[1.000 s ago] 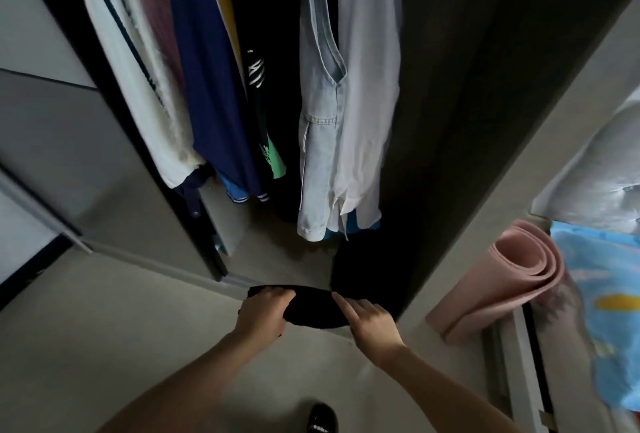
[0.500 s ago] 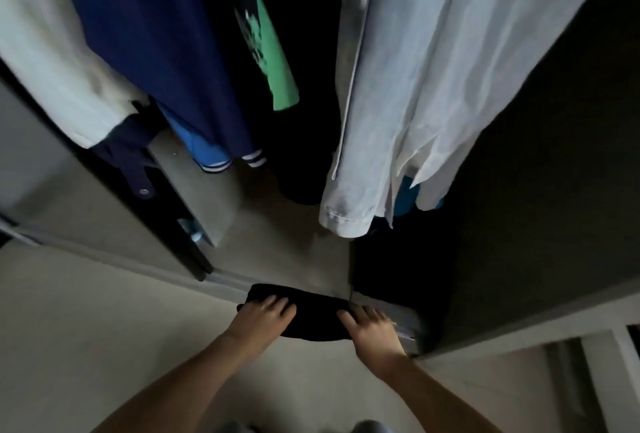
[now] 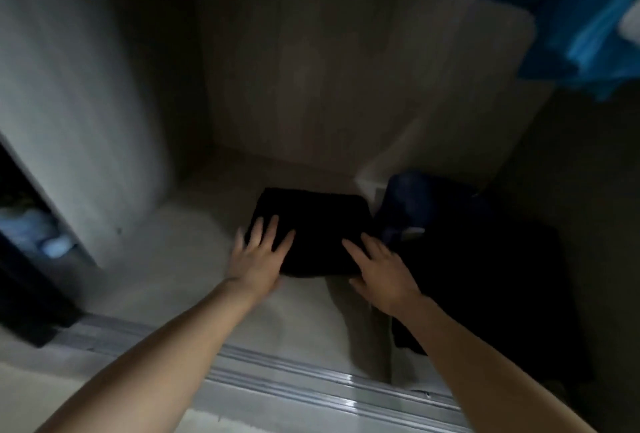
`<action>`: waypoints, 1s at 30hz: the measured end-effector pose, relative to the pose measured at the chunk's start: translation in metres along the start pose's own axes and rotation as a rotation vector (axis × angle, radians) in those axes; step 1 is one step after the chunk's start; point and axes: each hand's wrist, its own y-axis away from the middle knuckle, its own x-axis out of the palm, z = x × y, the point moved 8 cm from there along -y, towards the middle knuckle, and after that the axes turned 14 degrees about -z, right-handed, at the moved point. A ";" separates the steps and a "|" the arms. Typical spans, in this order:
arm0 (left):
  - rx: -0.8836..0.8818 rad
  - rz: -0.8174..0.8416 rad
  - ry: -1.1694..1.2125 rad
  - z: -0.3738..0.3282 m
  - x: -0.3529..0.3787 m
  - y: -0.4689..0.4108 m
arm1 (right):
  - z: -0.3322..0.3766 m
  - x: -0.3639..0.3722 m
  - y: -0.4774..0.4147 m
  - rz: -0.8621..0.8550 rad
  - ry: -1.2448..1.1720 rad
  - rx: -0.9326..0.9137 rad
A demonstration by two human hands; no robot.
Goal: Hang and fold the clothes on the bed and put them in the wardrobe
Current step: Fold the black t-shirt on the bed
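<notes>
On the wardrobe floor [image 3: 194, 259], the folded black garment [image 3: 318, 221] lay flat beside a dark pile [image 3: 485, 269]; left hand [image 3: 258, 261] and right hand [image 3: 382, 271] rested on it, fingers [image 3: 273, 228] spread; pressing evenly should keep the folds square.

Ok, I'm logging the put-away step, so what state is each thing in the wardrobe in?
black garment: folded, lying flat on the wardrobe floor.
left hand: fingers straight, resting on its left edge.
right hand: fingers straight, touching its right edge.
dark clothes pile: heaped, right of the black garment.
blue garment: hanging, blurred.
</notes>
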 end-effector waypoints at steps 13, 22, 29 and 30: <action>-0.133 0.230 0.246 0.005 0.139 -0.019 | 0.013 0.132 -0.027 0.272 -0.012 0.086; -0.321 0.003 0.243 0.004 0.161 -0.035 | -0.040 0.146 -0.092 0.308 -0.096 0.245; -0.256 0.141 0.283 0.005 0.159 -0.041 | -0.024 0.132 -0.065 0.275 -0.008 0.107; -0.243 0.170 0.332 0.006 0.157 -0.040 | -0.012 0.128 -0.050 0.254 -0.017 0.077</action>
